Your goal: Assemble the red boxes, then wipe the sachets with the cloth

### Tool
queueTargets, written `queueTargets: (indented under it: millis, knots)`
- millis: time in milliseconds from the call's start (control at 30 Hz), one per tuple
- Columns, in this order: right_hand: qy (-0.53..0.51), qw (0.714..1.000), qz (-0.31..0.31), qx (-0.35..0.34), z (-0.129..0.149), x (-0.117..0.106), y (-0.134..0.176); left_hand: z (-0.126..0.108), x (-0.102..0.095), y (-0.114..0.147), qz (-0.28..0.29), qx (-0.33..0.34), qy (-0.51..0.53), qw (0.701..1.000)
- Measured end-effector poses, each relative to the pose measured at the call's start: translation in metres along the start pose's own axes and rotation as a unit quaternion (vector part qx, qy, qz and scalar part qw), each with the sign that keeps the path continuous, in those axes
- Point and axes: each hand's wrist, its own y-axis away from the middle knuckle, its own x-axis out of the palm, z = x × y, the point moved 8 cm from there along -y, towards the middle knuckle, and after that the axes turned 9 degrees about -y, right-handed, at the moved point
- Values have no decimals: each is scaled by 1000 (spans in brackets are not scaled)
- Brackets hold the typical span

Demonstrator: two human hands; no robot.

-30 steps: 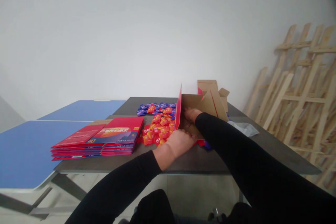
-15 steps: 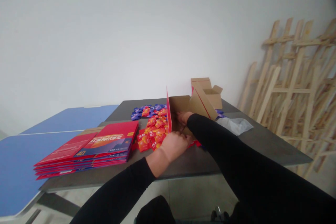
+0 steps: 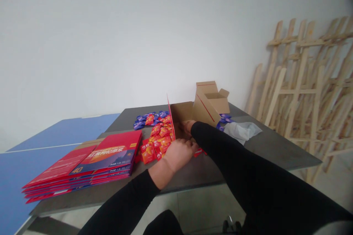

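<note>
An unfolded cardboard box (image 3: 205, 108), red outside and brown inside, stands with its flaps up on the dark table. My left hand (image 3: 180, 154) is closed over the box's near edge. Inside the box is my right hand (image 3: 188, 126); its fingers are mostly hidden by the hand, sleeve and box wall. Left of the box lies a pile of red-orange packets (image 3: 157, 143). Blue-purple packets (image 3: 141, 121) lie behind them.
A stack of flattened red and blue boxes (image 3: 110, 150) lies at the table's left. Behind the box stands another open brown carton (image 3: 217, 102). A crumpled white plastic bag (image 3: 242, 131) sits to the right. Wooden easels (image 3: 300, 80) lean on the wall; a blue table (image 3: 63, 136) adjoins.
The whole view has shifted slightly, so the table and its contents appear a little further left. Both hands stay at the box, the right one still inside.
</note>
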Motion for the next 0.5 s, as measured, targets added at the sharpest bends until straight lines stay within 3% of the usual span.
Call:
queueTargets:
  millis: [133,367,500]
  knots:
    - [17,999,36,9,3,-1,7,-3,-1,4,15,-14,-10,1000]
    - [-13,1000,4,19,-1,-19,26,-20,-2,10,9,-39,-29,999]
    - [1,1000,17,1,-2,-22,30,-23,3,9,21,-37,-38,998]
